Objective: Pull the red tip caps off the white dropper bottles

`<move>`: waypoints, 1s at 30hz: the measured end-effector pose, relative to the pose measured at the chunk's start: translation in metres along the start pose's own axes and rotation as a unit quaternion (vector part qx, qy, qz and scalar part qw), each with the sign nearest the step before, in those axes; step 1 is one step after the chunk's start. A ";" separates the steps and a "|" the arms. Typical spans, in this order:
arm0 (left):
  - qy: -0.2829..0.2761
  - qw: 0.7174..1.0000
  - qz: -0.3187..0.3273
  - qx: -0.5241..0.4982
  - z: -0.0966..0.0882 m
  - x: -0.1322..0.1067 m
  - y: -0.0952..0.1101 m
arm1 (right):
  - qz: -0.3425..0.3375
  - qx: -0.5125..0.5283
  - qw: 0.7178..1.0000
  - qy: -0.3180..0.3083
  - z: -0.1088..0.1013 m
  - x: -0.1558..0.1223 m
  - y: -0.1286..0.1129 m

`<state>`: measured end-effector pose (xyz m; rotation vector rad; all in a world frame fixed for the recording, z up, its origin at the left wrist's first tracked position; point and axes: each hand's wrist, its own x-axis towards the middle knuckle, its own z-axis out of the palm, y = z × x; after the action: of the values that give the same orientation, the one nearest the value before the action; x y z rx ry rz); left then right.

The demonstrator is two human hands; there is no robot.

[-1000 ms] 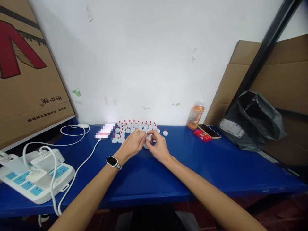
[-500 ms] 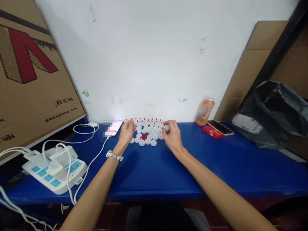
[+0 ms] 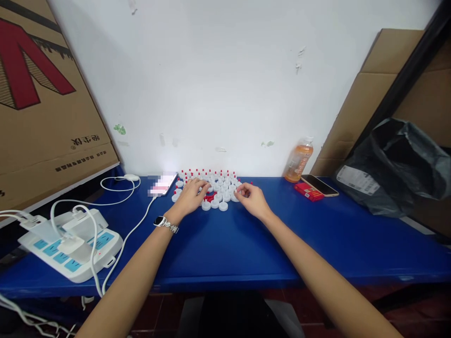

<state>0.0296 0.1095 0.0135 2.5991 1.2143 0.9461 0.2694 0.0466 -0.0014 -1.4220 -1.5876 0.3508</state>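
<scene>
Covering part of the white caps [image 3: 226, 197] on the blue table [image 3: 225, 253], the palm-down left hand [image 3: 190, 195] could topple some if it drops — its grip I cannot tell. Small red pieces [image 3: 211, 196] between may scatter if brushed. Right hand [image 3: 252, 199], fingers curled, could push the crowded edge caps — its grip is unclear also.

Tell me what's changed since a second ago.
Left hand and right hand, together at one of the white caps then, have parted: the left moved left, over the group; the right moved right, to its right edge. What each now holds is unclear. The orange drink bottle and red packet stayed put.
</scene>
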 end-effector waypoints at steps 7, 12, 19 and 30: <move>-0.009 0.999 0.002 -0.035 0.003 -0.007 0.010 | 0.007 0.028 0.994 -0.104 0.011 -0.005 -0.002; -0.014 0.999 0.019 -0.041 0.006 -0.007 0.017 | 0.004 0.016 0.998 -0.057 0.002 -0.001 0.002; -0.025 0.997 0.047 -0.059 0.012 0.000 0.037 | 0.120 -0.154 0.976 0.097 -0.022 0.021 0.039; 0.005 0.994 0.090 -0.059 0.028 0.026 0.064 | 0.003 -0.074 0.993 0.090 -0.013 0.024 0.034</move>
<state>0.1007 0.0899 0.0267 2.6468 0.9065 1.0285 0.3035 0.0724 -0.0087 -1.5267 -1.4867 0.1046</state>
